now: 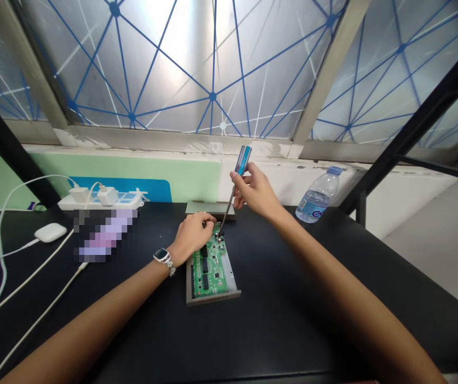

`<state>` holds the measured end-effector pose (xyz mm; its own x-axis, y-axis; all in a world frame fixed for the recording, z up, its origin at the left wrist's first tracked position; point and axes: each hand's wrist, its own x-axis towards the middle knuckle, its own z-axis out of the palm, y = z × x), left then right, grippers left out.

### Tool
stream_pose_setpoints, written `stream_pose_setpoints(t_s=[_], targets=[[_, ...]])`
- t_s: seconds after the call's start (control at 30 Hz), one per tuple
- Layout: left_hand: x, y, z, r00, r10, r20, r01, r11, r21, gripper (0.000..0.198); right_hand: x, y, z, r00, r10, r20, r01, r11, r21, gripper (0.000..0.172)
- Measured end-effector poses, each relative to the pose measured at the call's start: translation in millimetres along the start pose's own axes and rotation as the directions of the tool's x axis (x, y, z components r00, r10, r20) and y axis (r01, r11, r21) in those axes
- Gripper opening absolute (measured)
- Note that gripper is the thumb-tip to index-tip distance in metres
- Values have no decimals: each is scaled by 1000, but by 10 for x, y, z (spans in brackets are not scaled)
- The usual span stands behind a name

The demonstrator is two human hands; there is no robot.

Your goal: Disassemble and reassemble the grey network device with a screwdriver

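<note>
A green circuit board lies in a shallow grey metal case on the black table. My left hand rests over the far left part of the case, its fingers curled at the edge of the board; the fingertips are partly hidden. In my right hand is a screwdriver with a blue and clear handle, pinched between thumb and fingers. Its shaft slants down to the left, and the tip is at small dark parts near the board's far end.
Behind the case lies a flat grey metal piece. A water bottle stands at the back right. To the left are a white power strip with plugs, a white earbud case, a blurred-out phone-like item and several white cables.
</note>
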<state>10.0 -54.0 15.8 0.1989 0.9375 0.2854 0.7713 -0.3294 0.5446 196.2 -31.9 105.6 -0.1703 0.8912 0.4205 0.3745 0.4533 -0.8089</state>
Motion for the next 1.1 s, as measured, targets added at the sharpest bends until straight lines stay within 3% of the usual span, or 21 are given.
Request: stream_pose_setpoints(t_s=[0.1, 0.23, 0.7, 1.1], targets=[[-4, 21, -18, 996, -90, 3, 90, 996, -9, 32, -62, 9, 154, 989, -118, -91, 119, 993, 3, 34], [-19, 37, -36, 992, -128, -3, 128, 992, 7, 31, -105, 44, 262, 981, -155, -120, 153, 988, -27, 36], [-52, 13, -33, 1000, -1, -7, 1, 999, 37, 32, -150, 40, 311, 982, -175, -76, 167, 980, -106, 32], [-56, 24, -57, 1000, 5, 5, -5, 999, 32, 33, -147, 35, 318, 981, -178, -79, 170, 980, -101, 31]])
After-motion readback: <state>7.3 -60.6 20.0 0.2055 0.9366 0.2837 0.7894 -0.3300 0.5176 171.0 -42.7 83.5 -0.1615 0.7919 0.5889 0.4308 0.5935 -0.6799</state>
